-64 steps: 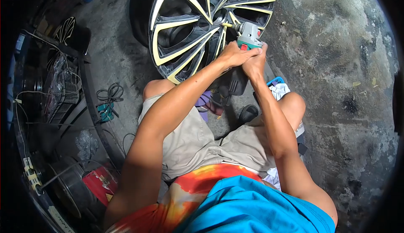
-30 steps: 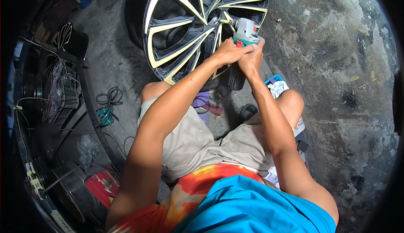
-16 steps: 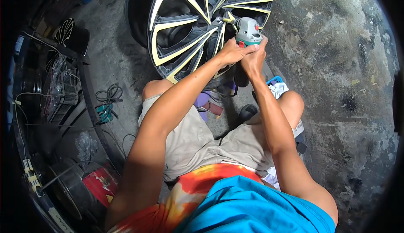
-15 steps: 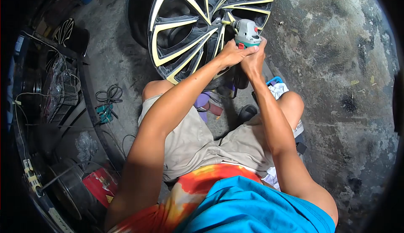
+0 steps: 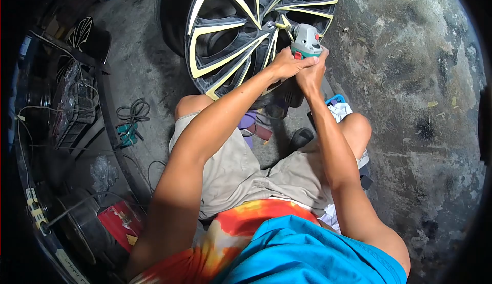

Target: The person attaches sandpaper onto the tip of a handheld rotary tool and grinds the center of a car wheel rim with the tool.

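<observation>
A grey and green power tool (image 5: 306,41) is held between both hands in front of a large wheel rim (image 5: 229,27) with black and pale yellow spokes. My left hand (image 5: 286,65) is wrapped round the tool's near left side, by its red part. On the right side, my right hand (image 5: 311,74) grips the tool's body, its fingers partly hidden. The tool's thin yellowish tip points left at the hub of the rim; whether it touches cannot be told. The rim leans tilted on the floor beyond my knees.
A teal tool with a coiled cord (image 5: 127,134) lies on the floor at left, near a dark metal frame (image 5: 109,112). A red box (image 5: 122,224), crumpled plastic (image 5: 104,172) and another rim (image 5: 80,34) are further left. Purple discs (image 5: 247,120) lie between my legs; white cloth (image 5: 340,110) is by my right knee.
Both hands and the tool have shifted slightly right and down in view, and the rim appears a little further right. Both hands keep their hold.
</observation>
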{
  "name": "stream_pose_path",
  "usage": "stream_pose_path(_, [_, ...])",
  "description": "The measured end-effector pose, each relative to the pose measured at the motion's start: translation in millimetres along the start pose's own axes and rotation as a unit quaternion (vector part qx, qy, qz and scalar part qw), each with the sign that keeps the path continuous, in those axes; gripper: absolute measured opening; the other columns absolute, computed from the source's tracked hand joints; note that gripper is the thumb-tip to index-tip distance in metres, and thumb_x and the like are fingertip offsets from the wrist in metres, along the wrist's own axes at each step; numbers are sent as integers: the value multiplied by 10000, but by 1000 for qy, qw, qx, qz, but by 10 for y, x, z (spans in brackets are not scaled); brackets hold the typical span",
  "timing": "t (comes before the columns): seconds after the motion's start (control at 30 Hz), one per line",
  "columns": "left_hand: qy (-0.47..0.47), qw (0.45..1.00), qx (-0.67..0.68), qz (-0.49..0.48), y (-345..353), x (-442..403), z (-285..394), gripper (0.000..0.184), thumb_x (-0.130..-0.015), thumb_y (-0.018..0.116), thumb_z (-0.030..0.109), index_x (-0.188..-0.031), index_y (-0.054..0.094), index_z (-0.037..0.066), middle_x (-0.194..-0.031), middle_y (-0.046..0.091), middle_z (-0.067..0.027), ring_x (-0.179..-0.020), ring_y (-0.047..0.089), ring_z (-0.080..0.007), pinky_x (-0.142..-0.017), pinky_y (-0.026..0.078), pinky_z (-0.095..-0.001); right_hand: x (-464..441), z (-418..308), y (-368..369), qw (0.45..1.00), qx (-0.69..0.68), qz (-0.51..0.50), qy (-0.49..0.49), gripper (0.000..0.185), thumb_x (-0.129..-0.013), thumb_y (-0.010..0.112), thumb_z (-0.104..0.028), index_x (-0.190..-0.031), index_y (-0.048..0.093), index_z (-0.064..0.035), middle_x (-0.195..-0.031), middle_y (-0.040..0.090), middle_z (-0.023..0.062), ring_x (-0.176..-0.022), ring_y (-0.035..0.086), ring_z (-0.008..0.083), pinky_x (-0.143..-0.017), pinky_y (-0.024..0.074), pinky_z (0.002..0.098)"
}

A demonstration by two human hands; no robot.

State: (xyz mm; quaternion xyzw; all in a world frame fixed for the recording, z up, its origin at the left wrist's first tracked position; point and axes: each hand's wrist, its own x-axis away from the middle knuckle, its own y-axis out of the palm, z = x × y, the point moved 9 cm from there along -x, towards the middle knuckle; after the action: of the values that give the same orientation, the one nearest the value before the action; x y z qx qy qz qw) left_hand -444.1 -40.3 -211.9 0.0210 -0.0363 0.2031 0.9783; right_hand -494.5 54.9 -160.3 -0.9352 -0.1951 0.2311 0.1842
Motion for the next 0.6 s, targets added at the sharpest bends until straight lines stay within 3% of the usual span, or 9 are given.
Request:
stream_pose_path(0.13, [2,1000,-8,-1,2,38,17,750,-826,851,482,-1365,606,23,-1256,709,-109,-1139,669,-187,-1011,499,-332,63,124,37,1000,-9,9,-2,619,-819,772,-174,-1294,407,-19,-1019,700,331,-990,702,504,-826,543,516])
stream_pose_path(0.3, [-118,943,-292,106,-210,161,-77,737,-766,776,633,-1185,730,29,-1131,745,-211,-1086,716,-335,-963,527,-394,160,445,271,987,-117,-68,89,630,-817,828,-201,-1262,428,-4,-1072,660,156,-974,656,234,-854,539,391])
stream_pose_path(0.4, [-115,957,-260,65,-207,144,-38,1138,-637,766,765,-1215,610,-203,-1211,660,-374,-1183,657,-458,-1016,514,-453,150,455,278,988,-107,-59,96,613,-817,828,-201,-1243,432,-6,-1081,665,168,-984,665,250,-855,538,395])
stream_pose_path(0.5, [-55,964,-248,72,-177,-92,-206,751,-721,775,673,-1152,754,58,-1092,750,-229,-1058,723,-363,-930,534,-413,82,463,216,992,-82,-24,92,614,-815,834,-209,-1237,436,-7,-1083,664,166,-986,665,253,-856,536,397])
stream_pose_path(0.6, [-34,961,-260,88,-166,-220,-250,774,-700,789,679,-1154,755,53,-1091,752,-224,-1032,729,-367,-916,541,-415,24,529,208,993,-66,-13,95,628,-812,841,-220,-1240,437,-3,-1079,667,162,-989,665,255,-863,536,402])
